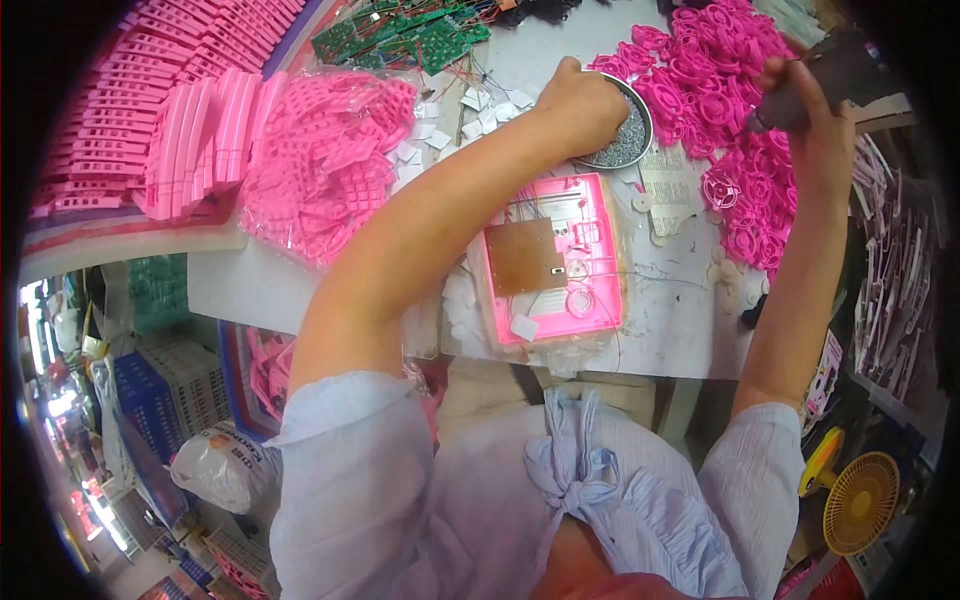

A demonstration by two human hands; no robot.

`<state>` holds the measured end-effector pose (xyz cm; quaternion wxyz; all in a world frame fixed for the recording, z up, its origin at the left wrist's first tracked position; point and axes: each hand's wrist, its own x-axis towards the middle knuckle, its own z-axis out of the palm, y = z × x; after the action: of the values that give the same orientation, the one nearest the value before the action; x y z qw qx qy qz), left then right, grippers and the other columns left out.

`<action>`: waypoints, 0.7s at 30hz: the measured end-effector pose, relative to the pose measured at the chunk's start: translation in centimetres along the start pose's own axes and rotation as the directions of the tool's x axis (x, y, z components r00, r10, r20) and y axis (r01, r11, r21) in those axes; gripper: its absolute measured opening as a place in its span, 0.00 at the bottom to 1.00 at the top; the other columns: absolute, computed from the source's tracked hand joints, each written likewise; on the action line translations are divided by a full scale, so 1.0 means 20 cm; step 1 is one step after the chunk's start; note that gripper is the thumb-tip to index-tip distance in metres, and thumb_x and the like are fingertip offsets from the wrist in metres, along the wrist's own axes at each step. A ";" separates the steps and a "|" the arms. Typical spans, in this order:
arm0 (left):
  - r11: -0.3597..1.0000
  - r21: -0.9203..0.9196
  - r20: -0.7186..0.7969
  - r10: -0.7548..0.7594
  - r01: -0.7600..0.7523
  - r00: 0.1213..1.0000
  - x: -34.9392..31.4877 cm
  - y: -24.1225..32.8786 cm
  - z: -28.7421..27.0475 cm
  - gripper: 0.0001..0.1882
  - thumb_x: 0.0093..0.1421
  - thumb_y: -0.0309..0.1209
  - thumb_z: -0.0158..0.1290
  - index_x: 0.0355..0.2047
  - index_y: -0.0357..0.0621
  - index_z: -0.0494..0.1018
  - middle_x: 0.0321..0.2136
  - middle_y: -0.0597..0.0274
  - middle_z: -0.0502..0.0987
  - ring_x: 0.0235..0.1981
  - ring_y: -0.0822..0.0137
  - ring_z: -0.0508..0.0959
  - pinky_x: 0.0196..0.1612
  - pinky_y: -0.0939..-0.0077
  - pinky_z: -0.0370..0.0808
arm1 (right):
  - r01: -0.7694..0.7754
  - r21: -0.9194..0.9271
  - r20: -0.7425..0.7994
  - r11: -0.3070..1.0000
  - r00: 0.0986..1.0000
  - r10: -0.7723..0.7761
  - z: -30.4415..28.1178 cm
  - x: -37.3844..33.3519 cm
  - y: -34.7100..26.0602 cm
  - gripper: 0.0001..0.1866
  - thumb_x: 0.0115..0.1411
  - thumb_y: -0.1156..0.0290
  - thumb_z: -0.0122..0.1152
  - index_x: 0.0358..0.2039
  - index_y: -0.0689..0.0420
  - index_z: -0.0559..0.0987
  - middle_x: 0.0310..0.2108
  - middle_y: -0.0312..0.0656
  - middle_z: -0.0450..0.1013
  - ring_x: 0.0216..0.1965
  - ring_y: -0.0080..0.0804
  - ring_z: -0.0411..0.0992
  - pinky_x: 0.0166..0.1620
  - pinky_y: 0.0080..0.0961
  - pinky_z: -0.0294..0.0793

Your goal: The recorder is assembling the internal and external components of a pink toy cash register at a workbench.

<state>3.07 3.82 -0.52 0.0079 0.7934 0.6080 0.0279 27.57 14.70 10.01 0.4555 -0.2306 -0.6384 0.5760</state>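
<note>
An electronics assembly workshop: green circuit boards, piled pink plastic rings, an open pink casing and a dish of tiny metal screws crowd the white bench.

Green boards lie at the far side of the worktop. A clear bag of pink parts sits beside pink strips. Lower left, a white bag is near what looks like a blue crate; lower right is a yellow fan.
</note>
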 end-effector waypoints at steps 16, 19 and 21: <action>0.759 -0.638 -0.454 -0.232 -0.133 0.860 -0.69 0.31 -0.28 0.05 0.54 0.34 0.61 0.27 0.49 0.78 0.25 0.66 0.79 0.30 0.63 0.79 0.43 0.61 0.64 | 0.017 0.225 0.097 0.974 0.994 -0.040 0.41 -0.52 -0.10 0.24 0.63 0.75 0.57 0.60 0.59 0.68 0.33 0.41 0.73 0.32 0.27 0.72 0.42 0.26 0.72; 0.637 -0.754 -0.397 -0.251 -0.158 0.883 -0.98 0.56 -0.23 0.06 0.54 0.34 0.64 0.29 0.51 0.78 0.28 0.69 0.78 0.29 0.65 0.76 0.42 0.65 0.63 | -0.044 0.512 0.250 0.858 0.963 -0.100 0.52 -0.70 -0.15 0.19 0.63 0.72 0.58 0.54 0.52 0.68 0.26 0.35 0.70 0.27 0.25 0.70 0.36 0.26 0.71; 0.668 -0.735 -0.435 -0.331 -0.118 0.838 -1.09 0.61 -0.20 0.06 0.54 0.32 0.65 0.30 0.51 0.78 0.30 0.69 0.78 0.30 0.66 0.76 0.41 0.66 0.62 | -0.047 0.565 0.321 0.824 0.932 -0.167 0.57 -0.77 -0.16 0.17 0.63 0.69 0.60 0.50 0.48 0.68 0.21 0.30 0.68 0.23 0.23 0.67 0.32 0.24 0.68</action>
<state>8.99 -20.43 3.25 0.1591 0.6419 0.5683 0.4896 25.99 -4.63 9.16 0.3977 0.0431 -0.5184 0.7558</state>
